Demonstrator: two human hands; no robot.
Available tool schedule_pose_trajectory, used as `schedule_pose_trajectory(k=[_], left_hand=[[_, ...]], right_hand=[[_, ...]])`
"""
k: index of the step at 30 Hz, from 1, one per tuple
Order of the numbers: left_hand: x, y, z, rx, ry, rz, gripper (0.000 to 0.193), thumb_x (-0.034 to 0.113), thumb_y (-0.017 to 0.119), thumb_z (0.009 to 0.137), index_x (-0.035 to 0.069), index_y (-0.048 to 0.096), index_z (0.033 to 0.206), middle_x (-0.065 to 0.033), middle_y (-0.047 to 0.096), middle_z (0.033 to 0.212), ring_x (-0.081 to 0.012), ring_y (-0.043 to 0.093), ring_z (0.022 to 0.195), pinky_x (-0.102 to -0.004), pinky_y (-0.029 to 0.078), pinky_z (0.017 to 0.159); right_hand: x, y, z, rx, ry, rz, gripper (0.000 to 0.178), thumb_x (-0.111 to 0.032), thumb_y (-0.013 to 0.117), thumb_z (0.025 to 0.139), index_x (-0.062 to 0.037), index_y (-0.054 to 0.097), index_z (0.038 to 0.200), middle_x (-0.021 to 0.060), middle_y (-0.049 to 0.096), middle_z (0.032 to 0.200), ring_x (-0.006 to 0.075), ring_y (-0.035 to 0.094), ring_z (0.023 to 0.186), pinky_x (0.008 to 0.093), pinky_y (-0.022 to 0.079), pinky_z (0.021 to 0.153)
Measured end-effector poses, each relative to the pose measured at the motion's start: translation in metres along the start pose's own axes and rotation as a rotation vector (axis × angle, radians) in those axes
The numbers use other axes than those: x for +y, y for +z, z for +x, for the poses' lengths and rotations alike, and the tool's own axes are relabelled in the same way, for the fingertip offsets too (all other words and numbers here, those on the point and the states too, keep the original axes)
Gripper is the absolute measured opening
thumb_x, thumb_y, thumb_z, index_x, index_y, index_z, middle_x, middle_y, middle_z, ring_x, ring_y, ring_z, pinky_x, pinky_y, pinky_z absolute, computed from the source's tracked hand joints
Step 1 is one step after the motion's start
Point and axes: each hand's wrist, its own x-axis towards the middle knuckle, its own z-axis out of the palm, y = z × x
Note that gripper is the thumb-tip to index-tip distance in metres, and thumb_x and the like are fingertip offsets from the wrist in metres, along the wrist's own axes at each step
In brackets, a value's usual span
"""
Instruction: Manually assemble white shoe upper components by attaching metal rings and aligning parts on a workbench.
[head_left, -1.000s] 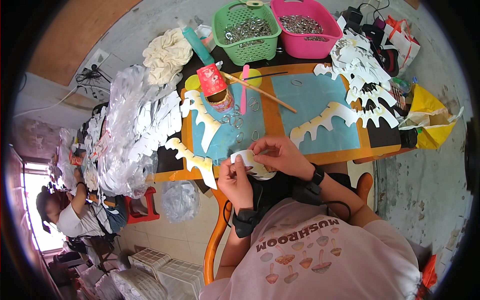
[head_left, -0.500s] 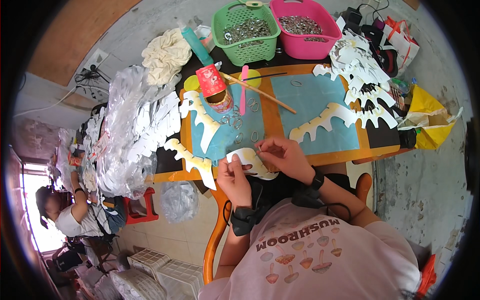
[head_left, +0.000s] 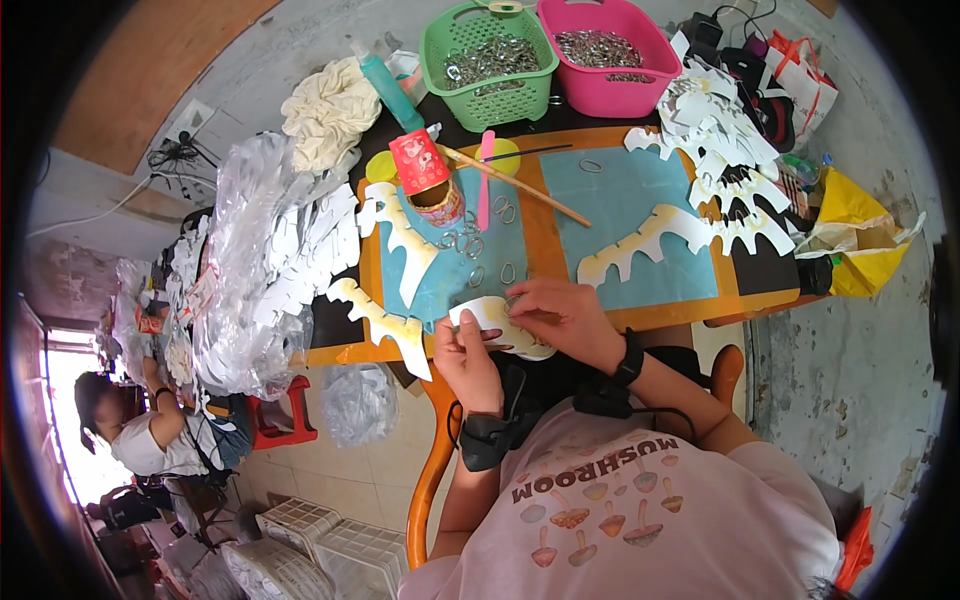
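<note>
My left hand grips a curved white cut-out piece with yellowish smears, held just off the table's front edge. At the piece's upper right edge, the fingers of my right hand are pinched together; what sits between them is too small to make out. Several metal rings lie beyond my hands on the blue sheet. Smeared white toothed strips lie to the left and on the right.
A red cup, a pink stick and a wooden brush lie mid-table. Behind stand green and pink baskets of metal parts. White cut-outs pile up at both sides. Another person sits far left.
My right fingers have shifted slightly left along the piece's upper edge. The left hand keeps its grip with the piece nearly still. The person at far left has moved a little.
</note>
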Motion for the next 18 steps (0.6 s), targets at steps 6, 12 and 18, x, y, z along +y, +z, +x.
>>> schedule_pose_trajectory(k=[6, 12, 18], left_hand=[[0.0003, -0.0013, 0.0005, -0.004, -0.068, -0.063, 0.018, 0.020, 0.054, 0.104, 0.002, 0.058, 0.103, -0.0046, 0.067, 0.087, -0.0085, 0.062, 0.068, -0.0214, 0.051, 0.065], [0.0025, 0.0007, -0.0009, -0.006, -0.087, -0.116, 0.018, 0.021, 0.054, 0.104, 0.004, 0.059, 0.104, -0.0041, 0.067, 0.088, -0.0079, 0.062, 0.069, -0.0209, 0.050, 0.064], [0.0088, 0.0003, -0.0041, 0.001, -0.104, -0.065, 0.022, 0.027, 0.053, 0.105, 0.005, 0.059, 0.103, -0.0025, 0.067, 0.087, -0.0085, 0.063, 0.070, -0.0201, 0.049, 0.063]], right_hand=[[-0.0015, -0.0027, 0.0004, 0.003, 0.046, 0.013, 0.011, -0.007, 0.075, 0.082, -0.0055, 0.072, 0.093, 0.0118, 0.071, 0.102, 0.0265, 0.070, 0.090, 0.0322, 0.056, 0.075], [-0.0024, 0.0010, -0.0009, -0.006, -0.030, -0.020, 0.011, -0.007, 0.075, 0.082, -0.0053, 0.073, 0.093, 0.0120, 0.071, 0.105, 0.0271, 0.070, 0.090, 0.0322, 0.057, 0.075], [0.0002, 0.0031, -0.0017, 0.004, -0.096, -0.051, 0.012, -0.007, 0.074, 0.083, -0.0040, 0.073, 0.095, 0.0123, 0.071, 0.106, 0.0277, 0.071, 0.093, 0.0330, 0.057, 0.077]])
